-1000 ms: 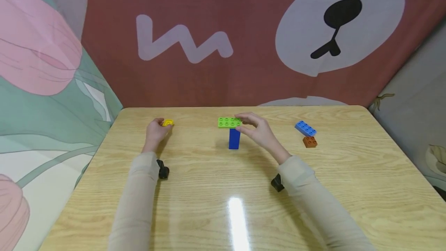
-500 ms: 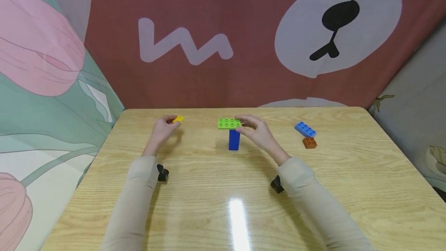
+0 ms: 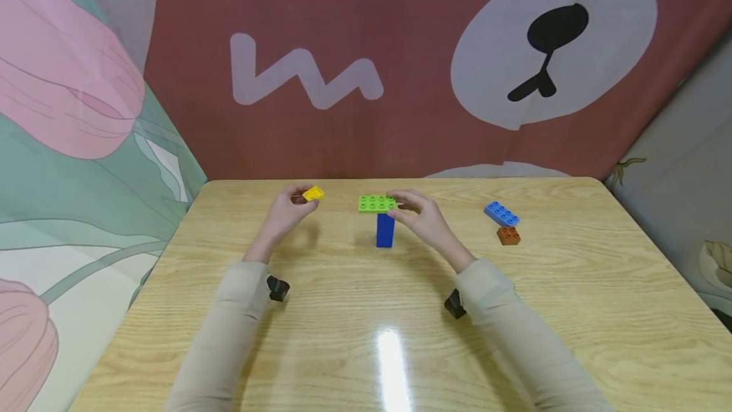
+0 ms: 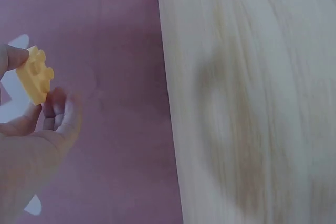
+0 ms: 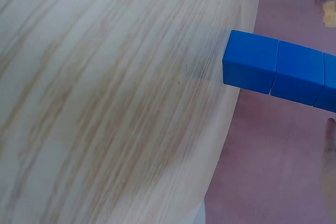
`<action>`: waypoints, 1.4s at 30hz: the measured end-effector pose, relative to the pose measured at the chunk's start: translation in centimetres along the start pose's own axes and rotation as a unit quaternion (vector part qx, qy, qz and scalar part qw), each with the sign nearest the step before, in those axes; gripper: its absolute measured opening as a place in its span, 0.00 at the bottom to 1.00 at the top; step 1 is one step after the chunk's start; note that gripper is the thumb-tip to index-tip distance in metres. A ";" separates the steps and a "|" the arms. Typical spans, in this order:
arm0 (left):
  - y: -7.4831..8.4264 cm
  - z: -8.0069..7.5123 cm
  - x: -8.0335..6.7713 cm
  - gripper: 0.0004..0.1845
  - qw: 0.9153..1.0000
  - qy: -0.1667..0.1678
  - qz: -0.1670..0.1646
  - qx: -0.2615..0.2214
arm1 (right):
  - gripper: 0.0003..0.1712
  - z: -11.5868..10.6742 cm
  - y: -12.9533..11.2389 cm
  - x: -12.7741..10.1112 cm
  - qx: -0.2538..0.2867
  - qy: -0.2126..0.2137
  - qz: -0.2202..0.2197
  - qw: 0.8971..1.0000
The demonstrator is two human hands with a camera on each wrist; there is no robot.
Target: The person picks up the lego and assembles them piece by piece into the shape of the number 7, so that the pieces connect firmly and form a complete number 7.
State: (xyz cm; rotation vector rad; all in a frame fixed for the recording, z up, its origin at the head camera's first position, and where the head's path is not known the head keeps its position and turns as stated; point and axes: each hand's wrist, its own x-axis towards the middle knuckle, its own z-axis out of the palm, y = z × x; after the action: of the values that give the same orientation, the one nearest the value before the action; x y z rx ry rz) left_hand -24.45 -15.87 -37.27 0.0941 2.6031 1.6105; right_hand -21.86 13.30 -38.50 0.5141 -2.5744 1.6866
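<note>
i see the yellow brick [image 3: 313,194] pinched at the fingertips of my left hand [image 3: 288,215], held off the wooden table [image 3: 366,310] and tipped at a slant. in the left wrist view the same brick [image 4: 35,75] sits between thumb and forefinger with its studs facing the camera, and nothing under it but the red backdrop.

the relation that matters: the green plate [image 3: 377,203] lies to the right of the yellow brick, at about the same height, near but with a clear gap between them. the plate's long axis runs left to right, so its free left end is the part pointing toward the left hand. the left hand is the nearer one to that open end.

the plate sits flat on top of the blue column [image 3: 386,229], which stands upright on the table; the right wrist view shows that column [image 5: 278,70] as stacked blue blocks. my right hand [image 3: 420,218] grips the plate's right end, fingers curled over the edge.

farther right, well apart from both hands, a blue brick [image 3: 501,213] rests tilted on a small brown brick [image 3: 508,234]. behind the table hangs a red cloth with a bear face [image 3: 551,43].
</note>
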 end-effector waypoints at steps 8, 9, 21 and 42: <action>0.9 0.8 -0.5 0.27 0.999 -0.011 0.024 -0.030 | 0.23 -0.1 0.1 0.2 0.002 0.002 -0.001 1.000; 1.0 0.8 -0.6 0.27 0.999 -0.014 0.025 -0.031 | 0.23 -0.1 0.1 0.2 0.002 0.002 -0.001 1.000; 1.8 1.4 -1.2 0.27 0.999 -0.011 0.033 -0.038 | 0.24 0.0 -0.1 0.2 0.005 0.003 -0.001 1.000; 2.1 2.8 -1.6 0.24 0.995 -0.017 0.085 -0.046 | 0.23 0.3 0.3 0.1 0.017 0.010 -0.017 1.000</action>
State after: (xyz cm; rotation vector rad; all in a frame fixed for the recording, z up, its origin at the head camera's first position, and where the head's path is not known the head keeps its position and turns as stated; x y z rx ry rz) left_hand -22.56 -12.65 -36.60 0.3426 2.5521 1.7633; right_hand -21.97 13.08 -38.86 0.5366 -2.5138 1.7184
